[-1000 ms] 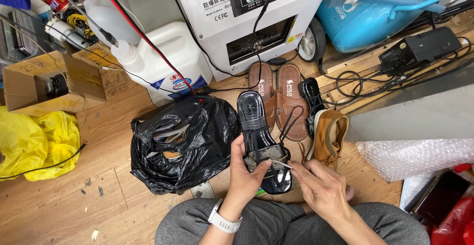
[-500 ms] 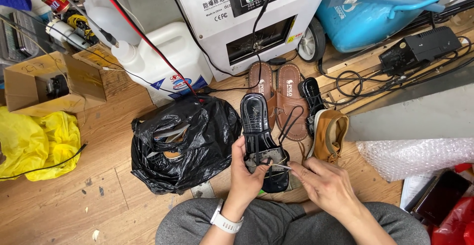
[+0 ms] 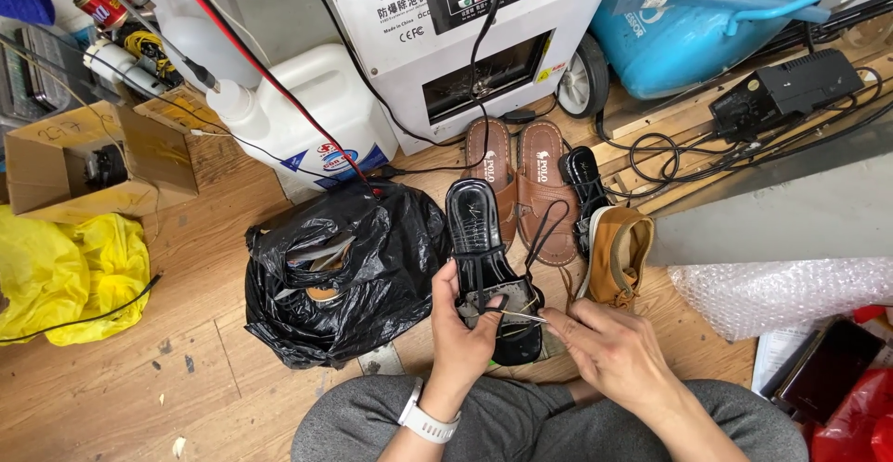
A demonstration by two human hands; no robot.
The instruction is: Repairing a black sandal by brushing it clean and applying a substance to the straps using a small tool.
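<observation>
Left hand (image 3: 462, 332) grips black sandal (image 3: 486, 248); right hand (image 3: 609, 355) pinches its strap.

Single head-worn view, looking steeply down over the person's lap at the wooden floor (image 3: 112, 397). Close on both hands, left hand (image 3: 465, 336) and right hand (image 3: 609, 355), low centre. A white machine (image 3: 391, 25) stands along the top edge, farther off.
</observation>
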